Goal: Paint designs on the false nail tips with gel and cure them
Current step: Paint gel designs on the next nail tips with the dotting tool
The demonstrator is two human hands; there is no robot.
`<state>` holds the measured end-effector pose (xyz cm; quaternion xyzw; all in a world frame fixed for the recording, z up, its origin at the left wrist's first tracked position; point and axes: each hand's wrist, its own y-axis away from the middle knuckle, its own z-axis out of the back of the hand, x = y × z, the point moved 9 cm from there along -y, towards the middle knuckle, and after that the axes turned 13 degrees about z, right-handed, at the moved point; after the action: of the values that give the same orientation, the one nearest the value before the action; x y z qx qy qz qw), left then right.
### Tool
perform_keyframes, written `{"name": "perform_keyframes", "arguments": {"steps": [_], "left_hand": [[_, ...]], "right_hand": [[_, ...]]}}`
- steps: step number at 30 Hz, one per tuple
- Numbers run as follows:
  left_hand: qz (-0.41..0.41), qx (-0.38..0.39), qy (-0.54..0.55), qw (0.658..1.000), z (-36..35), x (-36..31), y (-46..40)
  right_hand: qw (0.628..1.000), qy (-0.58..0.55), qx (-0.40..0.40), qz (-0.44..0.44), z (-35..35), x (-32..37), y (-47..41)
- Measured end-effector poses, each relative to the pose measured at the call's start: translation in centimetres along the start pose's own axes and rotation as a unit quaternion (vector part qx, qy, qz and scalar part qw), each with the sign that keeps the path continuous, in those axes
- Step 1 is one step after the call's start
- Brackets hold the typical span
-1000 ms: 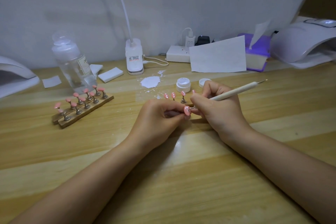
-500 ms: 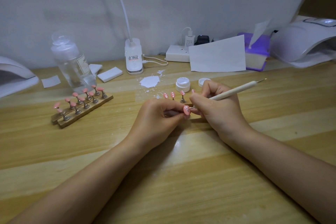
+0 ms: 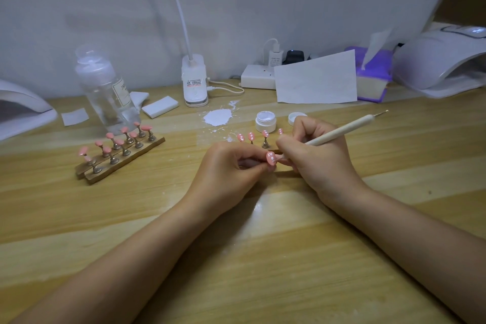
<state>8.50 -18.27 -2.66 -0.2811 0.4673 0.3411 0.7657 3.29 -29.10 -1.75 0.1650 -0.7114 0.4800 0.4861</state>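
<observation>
My left hand (image 3: 231, 168) pinches a pink nail tip (image 3: 271, 158) with white dots, on its stand, at the table's middle. My right hand (image 3: 313, 158) grips a white dotting pen (image 3: 344, 129) like a pencil, its front end at that tip. Behind my hands stand several more pink dotted nail tips (image 3: 251, 137) on pegs. An open white gel jar (image 3: 265, 121) sits just beyond them, its lid (image 3: 296, 117) beside it. Two wooden holders with plain pink nail tips (image 3: 121, 150) lie to the left. A white curing lamp (image 3: 441, 60) is at the far right.
A clear liquid bottle (image 3: 105, 92), white pads (image 3: 160, 106), a clip lamp base (image 3: 194, 81), a power strip (image 3: 259, 77), a paper sheet (image 3: 317, 79) and a purple tissue box (image 3: 372, 76) line the back. White smeared gel (image 3: 217, 117) marks the table. Another lamp (image 3: 21, 108) sits far left.
</observation>
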Motion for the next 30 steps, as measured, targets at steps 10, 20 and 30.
{"name": "perform_keyframes", "arguments": {"steps": [10,20,30], "left_hand": [[0.000,-0.007,-0.001,1.000,0.11,0.04,0.02],[0.005,0.000,0.003,1.000,-0.06,0.18,-0.05],[0.006,-0.005,-0.008,1.000,-0.01,0.22,-0.06]], "right_hand": [[1.000,0.023,0.003,0.005,0.16,-0.09,-0.07],[1.000,0.014,0.007,0.006,0.01,0.00,-0.02],[1.000,0.009,0.009,0.008,-0.16,0.26,0.08]]}}
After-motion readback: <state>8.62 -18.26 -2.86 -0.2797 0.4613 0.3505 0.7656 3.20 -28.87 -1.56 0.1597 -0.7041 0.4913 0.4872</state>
